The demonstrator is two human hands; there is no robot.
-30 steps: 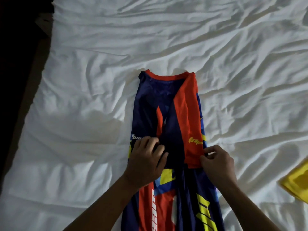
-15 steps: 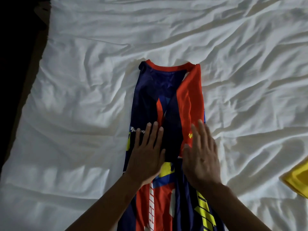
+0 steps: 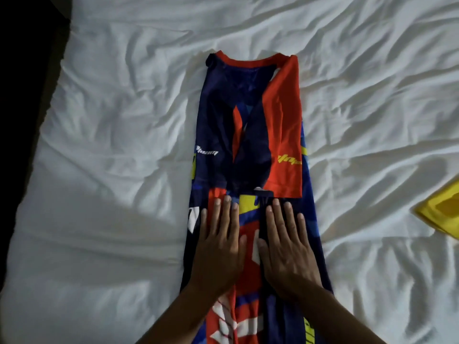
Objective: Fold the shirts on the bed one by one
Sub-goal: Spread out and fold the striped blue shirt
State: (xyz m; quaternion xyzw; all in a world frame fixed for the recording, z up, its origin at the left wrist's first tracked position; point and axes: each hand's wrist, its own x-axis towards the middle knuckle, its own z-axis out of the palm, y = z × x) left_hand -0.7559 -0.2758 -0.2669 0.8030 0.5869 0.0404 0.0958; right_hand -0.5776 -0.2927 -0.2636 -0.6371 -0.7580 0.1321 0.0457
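Left hand (image 3: 218, 247) and right hand (image 3: 288, 247) lie flat side by side, fingers (image 3: 227, 212) straight and slightly spread, pressing the shirt (image 3: 223, 108) onto the bed (image 3: 111, 145). Its folded-in sleeves (image 3: 285, 135) lie just beyond the fingertips. Likely risk: slick fabric slides under the palms, reopening the sleeves and skewing the fold

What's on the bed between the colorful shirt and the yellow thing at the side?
Nothing but wrinkled white sheet. In the head view, the stretch from the colorful shirt to the yellow cloth at the right edge is bare.
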